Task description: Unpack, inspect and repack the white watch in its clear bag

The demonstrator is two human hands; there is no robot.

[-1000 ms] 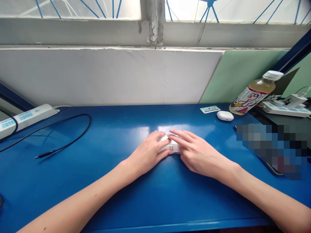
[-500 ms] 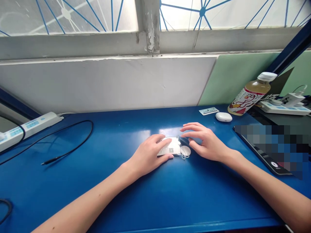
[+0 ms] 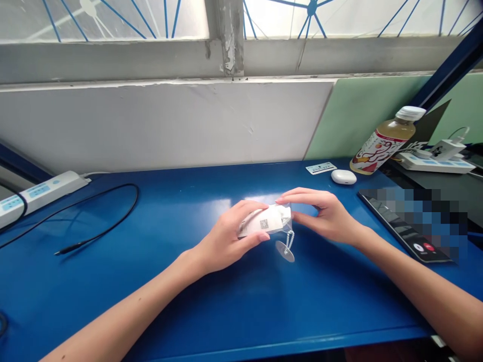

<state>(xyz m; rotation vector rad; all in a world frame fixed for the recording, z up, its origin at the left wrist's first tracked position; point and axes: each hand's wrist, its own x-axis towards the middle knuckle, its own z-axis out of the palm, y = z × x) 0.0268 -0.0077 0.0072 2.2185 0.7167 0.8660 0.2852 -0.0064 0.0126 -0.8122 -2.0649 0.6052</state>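
Observation:
A small white packet with a printed QR code, in a clear plastic sleeve, is raised a little over the blue desk. My left hand grips its left part, thumb along the near edge and fingers over the far edge. At the packet's right end, my right hand closes its fingertips and thumb on the clear sleeve's end. From that end a round, translucent tag hangs on a short beaded chain. Fingers cover part of the packet's left side.
A white earphone case, a small printed card and a drink bottle stand at the back right. A phone lies to the right. On the left are a power strip and a black cable.
My left hand has lifted and tilted the packet from the desk. My right hand has moved left onto its end. The round tag, which lay on the desk, now dangles.

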